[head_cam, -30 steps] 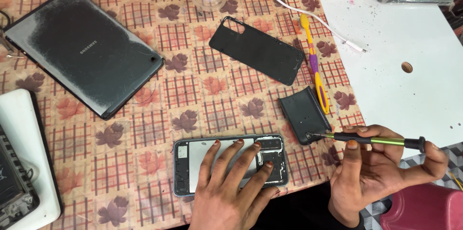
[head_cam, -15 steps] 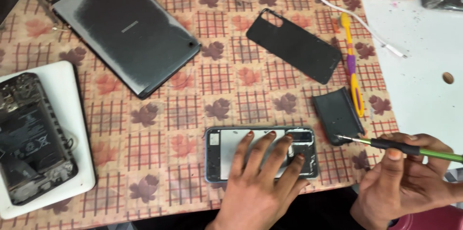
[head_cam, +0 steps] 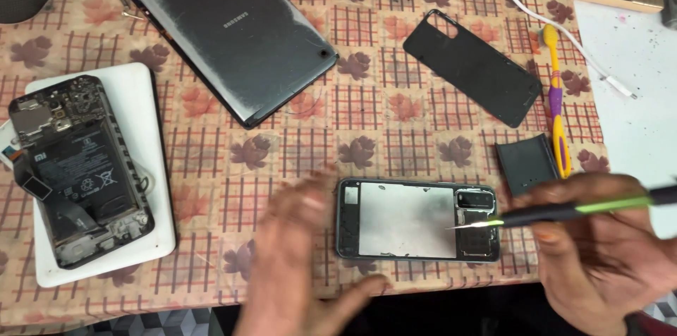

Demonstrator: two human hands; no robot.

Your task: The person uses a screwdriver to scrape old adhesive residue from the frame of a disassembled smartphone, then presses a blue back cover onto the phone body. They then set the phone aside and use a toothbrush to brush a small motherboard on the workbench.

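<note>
The opened phone frame (head_cam: 416, 220) lies flat near the bench's (head_cam: 211, 188) front edge, long axis left to right, camera end to the right. The right hand (head_cam: 599, 251) has its fingers closed around a green-and-black screwdriver (head_cam: 564, 210), tip pointing left over the frame's camera end. The left hand (head_cam: 296, 265), blurred, sits just left of the frame, fingers seemingly loose and empty.

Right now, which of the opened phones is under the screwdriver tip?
The phone frame at the near table edge, with a bare silver plate inside; the other opened phone lies far left on a white slab, battery showing.
</note>
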